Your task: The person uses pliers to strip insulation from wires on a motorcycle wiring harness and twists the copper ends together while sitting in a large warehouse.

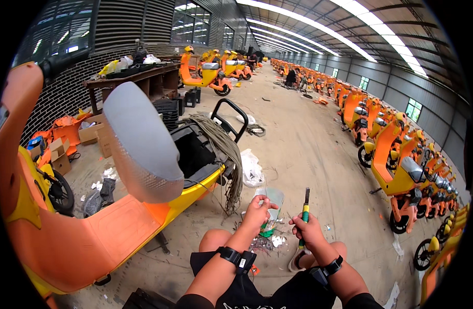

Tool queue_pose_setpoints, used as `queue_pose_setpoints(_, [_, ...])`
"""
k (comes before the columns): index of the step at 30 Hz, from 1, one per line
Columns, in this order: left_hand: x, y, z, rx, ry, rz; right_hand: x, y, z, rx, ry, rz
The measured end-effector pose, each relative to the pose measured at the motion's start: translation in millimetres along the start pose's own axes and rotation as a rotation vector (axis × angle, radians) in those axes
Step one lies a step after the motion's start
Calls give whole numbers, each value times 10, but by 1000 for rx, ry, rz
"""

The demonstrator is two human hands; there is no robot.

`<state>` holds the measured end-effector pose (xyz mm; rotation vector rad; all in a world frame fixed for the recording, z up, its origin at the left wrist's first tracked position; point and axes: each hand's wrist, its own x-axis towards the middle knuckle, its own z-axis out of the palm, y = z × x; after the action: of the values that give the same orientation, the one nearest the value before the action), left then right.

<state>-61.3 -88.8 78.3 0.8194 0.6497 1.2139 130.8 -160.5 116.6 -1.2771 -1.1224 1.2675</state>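
Note:
My left hand [259,210] is raised over the floor with thumb and fingers pinched together. A thin dark strand seems to rise beside its fingertips, but what the pinch holds is too small to make out. Level with it, my right hand [309,229] is closed around a hand tool [306,207] with a green-and-yellow handle. Its narrow dark metal end points up. Below and between my hands, a clear plastic container [273,198] with a green base stands on the floor amid scraps. To my left stands an orange-and-yellow scooter [128,219], its grey seat [138,139] tipped up over an open black compartment [194,148].
A bundle of grey-green cables [231,159] hangs over the scooter's rear beside its black rack [231,117]. A white plastic bag [252,168] lies nearby. Long rows of scooters [396,165] line the right side. A cluttered workbench [133,74] and cardboard boxes [92,131] stand at the left.

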Motion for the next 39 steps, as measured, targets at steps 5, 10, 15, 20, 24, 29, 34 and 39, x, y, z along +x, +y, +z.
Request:
queue_pose_setpoints(5, [-116, -49, -25, 61, -41, -15, -25, -100, 260, 70, 6, -72])
queue_pose_setpoints(10, [-300, -29, -134, 64, 6, -25, -10, -7, 535, 195, -35, -28])
queue_pose_setpoints(15, [-475, -64, -237, 161, 94, -26, 94, 368, 644, 316, -82, -42])
queue_pose_setpoints(20, [-603, -81, -218, 308, 157, -26, 194, 609, 609, 311, -179, -71])
queue_pose_setpoints(24, [-688, -135, -122, 541, 151, 10, 296, 724, 548, 295, -227, -39])
queue_pose_setpoints(29, [-756, -181, -74, 870, 190, 57, 311, 588, 566, 332, -239, -66])
queue_pose_setpoints(34, [-914, 364, 244, 1029, 8, -229, 214, 370, 453, 474, -336, -79])
queue_pose_setpoints(39, [-942, 806, 423, 1320, -203, -289, 101, 270, 342, 589, -335, -123])
